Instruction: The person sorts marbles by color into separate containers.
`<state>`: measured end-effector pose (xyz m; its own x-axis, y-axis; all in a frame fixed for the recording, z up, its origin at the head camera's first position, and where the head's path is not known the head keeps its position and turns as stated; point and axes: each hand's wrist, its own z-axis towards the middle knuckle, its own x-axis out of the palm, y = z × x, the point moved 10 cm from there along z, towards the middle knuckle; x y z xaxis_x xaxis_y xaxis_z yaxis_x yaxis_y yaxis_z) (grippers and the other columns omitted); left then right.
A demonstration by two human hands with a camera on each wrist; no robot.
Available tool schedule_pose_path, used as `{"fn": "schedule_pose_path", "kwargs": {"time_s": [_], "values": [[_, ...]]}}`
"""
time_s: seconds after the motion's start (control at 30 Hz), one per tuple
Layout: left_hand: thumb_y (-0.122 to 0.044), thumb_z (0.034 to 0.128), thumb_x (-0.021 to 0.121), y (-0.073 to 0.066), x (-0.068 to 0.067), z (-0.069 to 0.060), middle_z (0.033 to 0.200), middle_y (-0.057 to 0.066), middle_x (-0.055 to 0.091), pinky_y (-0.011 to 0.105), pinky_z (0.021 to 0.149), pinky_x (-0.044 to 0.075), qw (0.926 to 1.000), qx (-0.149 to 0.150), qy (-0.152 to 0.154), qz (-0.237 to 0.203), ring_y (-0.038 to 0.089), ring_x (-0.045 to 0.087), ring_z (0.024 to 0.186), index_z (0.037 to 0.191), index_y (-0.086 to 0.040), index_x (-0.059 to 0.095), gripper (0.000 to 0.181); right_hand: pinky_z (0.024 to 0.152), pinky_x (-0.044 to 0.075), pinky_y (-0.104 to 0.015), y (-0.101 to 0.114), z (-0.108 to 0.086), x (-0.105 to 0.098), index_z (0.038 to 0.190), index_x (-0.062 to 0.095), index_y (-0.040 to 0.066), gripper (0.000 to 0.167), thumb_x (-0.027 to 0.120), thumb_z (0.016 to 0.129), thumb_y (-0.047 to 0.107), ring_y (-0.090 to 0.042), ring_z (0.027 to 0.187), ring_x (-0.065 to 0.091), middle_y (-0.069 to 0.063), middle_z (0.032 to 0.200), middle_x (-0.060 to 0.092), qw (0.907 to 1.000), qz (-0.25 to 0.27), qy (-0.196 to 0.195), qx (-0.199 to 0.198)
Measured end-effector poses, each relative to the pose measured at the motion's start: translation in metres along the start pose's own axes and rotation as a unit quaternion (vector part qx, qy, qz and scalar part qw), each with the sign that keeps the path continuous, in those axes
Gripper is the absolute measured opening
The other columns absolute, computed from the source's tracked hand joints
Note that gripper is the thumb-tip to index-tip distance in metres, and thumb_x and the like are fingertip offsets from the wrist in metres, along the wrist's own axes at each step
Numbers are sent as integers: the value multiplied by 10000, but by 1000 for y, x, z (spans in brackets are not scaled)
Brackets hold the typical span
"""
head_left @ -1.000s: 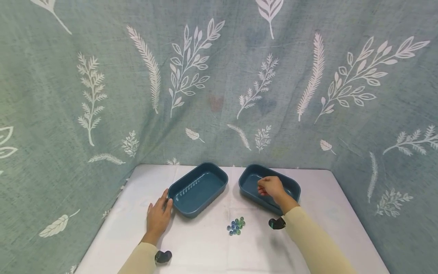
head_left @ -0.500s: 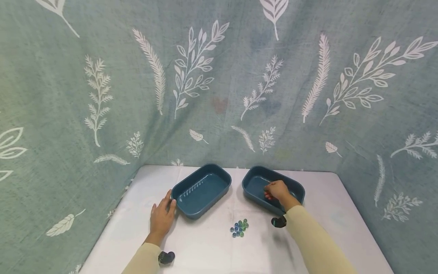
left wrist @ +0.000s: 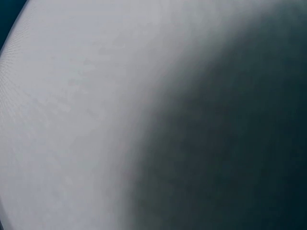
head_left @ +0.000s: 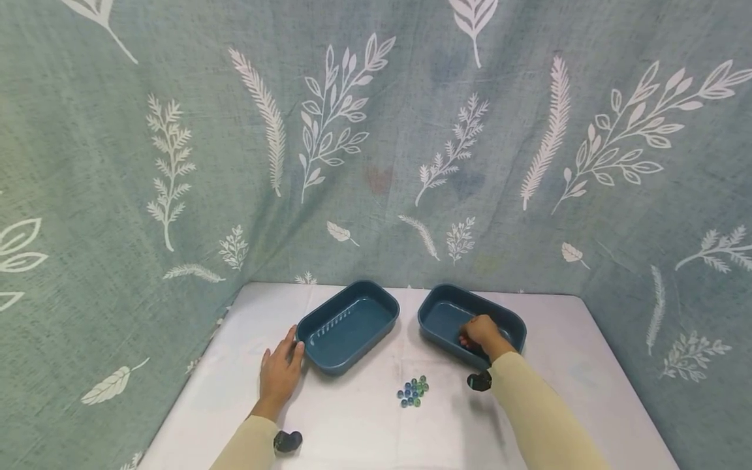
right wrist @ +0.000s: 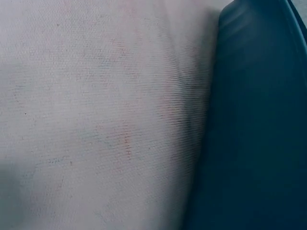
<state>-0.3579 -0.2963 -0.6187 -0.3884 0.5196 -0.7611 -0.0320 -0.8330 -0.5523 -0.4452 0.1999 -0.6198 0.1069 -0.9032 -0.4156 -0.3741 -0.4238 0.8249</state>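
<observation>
The glass-looking marbles (head_left: 413,391), blue and green, are lying in a loose cluster on the white cloth (head_left: 352,431), to the right of the left hand (head_left: 281,375) and on the near left side of the right hand (head_left: 480,331); they are appearing small, hard, smooth and light, and in my judgement are prone to rolling or slipping; a fingertip pinch across the middle of one outer marble is seeming the soundest hold.

The left hand is lying with fingers relaxed and slightly spread, its fingertips apparently touching the near left end of the left blue tray (head_left: 352,336); the right hand is hanging inside the right blue tray (head_left: 443,320), fingers curling downward; whether it is holding a marble I cannot tell.

Both trays are looking glossy and stiff, probably slick; rim or outer wall is offering the better grip.

The near wall of the right blue tray is standing between the right hand and the cluster; a black wrist camera (head_left: 479,381) is sitting below that hand, just outside the wall; the leaf-patterned curtain (head_left: 376,143) is hanging beyond both hands.
</observation>
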Motion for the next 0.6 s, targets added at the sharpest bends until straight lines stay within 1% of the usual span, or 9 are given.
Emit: {"fn": "schedule_pose_path", "kwargs": {"time_s": [0.17,0.33,0.47,0.6], "values": [[-493,1036,352,-2,2,-1,1367,172,544,603,1139,98,10000,-25,44,9,379,435,1310,1536,-242,314,561,492,539,-265,-7,5,0,828,631,-42,78,618,889,5,-148,520,609,-109,664,645,10000,35,10,-8],[-504,1033,346,-3,1,-2,1377,175,534,595,1145,81,9999,-71,140,-8,377,436,1310,1536,-239,314,569,491,539,-259,-13,9,1,821,635,-33,84,620,895,4,-140,510,598,-85,641,630,9999,65,-57,146],[-494,1035,356,-3,1,-2,1364,174,546,600,1142,87,9999,-21,135,29,368,439,1310,1536,-224,315,569,478,530,-261,-12,8,1,793,636,-26,112,628,897,14,-146,507,601,-89,636,633,9998,6,-80,186],[-492,1034,365,-2,1,0,1345,168,565,606,1140,92,9999,33,98,64,358,444,1309,1535,-219,316,572,462,527,-262,-9,5,2,818,640,-31,117,620,910,38,-139,500,605,-87,636,640,9999,45,-92,131]]}}
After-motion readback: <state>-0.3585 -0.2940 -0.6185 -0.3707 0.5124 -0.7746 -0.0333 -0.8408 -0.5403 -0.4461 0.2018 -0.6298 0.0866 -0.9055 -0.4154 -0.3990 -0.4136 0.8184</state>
